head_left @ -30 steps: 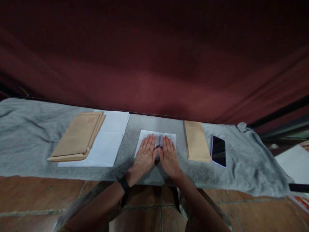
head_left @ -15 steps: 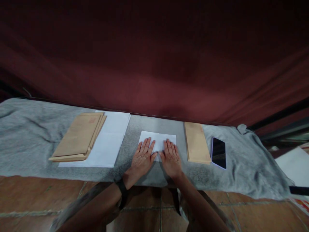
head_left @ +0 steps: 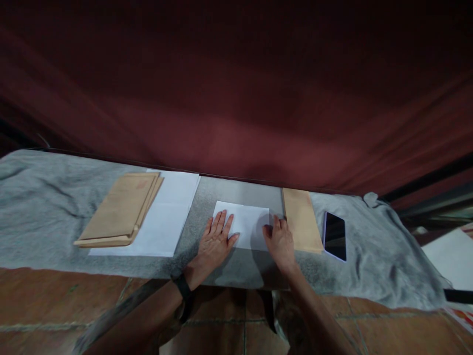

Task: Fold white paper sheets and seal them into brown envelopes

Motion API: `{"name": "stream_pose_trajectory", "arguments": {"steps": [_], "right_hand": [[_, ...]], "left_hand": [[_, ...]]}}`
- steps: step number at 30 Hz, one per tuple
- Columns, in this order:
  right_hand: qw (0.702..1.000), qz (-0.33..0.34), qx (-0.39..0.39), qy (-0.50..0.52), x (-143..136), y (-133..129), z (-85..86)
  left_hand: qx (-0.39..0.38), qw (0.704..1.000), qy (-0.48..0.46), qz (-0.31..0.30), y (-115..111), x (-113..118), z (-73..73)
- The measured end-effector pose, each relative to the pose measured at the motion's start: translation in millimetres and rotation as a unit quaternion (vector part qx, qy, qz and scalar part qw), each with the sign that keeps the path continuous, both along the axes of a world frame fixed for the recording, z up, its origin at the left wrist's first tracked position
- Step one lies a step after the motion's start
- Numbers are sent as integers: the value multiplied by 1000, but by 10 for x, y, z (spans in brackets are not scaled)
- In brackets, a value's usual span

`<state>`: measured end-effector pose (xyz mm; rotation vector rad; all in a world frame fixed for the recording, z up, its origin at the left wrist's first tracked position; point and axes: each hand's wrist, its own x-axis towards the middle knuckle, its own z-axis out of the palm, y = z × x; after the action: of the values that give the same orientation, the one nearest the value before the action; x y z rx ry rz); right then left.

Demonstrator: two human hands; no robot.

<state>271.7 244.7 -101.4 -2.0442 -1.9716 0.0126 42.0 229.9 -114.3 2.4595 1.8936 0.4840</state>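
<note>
A folded sheet of white paper [head_left: 249,224] lies on the grey cloth in front of me. My left hand [head_left: 215,240] rests flat on its left part, fingers spread and thumb out to the side. At the paper's right edge is my right hand [head_left: 281,242], its fingers loosely bent and the thumb apart from them, over the edge. Just right of that hand lies a stack of narrow brown envelopes [head_left: 305,224].
Left of the paper, large brown envelopes [head_left: 120,204] are piled on white sheets [head_left: 166,212]. A phone [head_left: 335,235] in a purple case lies to the right. Grey cloth [head_left: 377,256] covers the bench; a dark red curtain [head_left: 229,133] hangs behind.
My right hand has slid right, off the paper's middle to its right edge, and its fingers have bent. My left hand has stayed nearly in place on the paper.
</note>
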Motion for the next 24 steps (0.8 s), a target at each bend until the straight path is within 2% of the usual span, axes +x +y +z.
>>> {"name": "stream_pose_trajectory", "arguments": {"steps": [8,11,15,17,20,22,24], "right_hand": [[987,-37,-135,80,-8,47,139],[978,-48,-144,145,17,96,137],[954,-23,-130,268,39,181,135],[940,-8,-85,330,58,229,191],[905,3,47,422,132,281,376],[886,-9,159,434,204,281,523],[881,-22,265,391,259,243,635]], "left_hand": [[-2,1000,18,5,-1,4,10],[-6,1000,23,3,-2,3,6],[-20,1000,3,4,46,-20,-9],[-23,999,-31,17,102,-45,15],[-5,993,-109,39,203,-87,123],[17,985,-169,41,260,-111,229],[36,972,-230,42,303,-138,338]]}}
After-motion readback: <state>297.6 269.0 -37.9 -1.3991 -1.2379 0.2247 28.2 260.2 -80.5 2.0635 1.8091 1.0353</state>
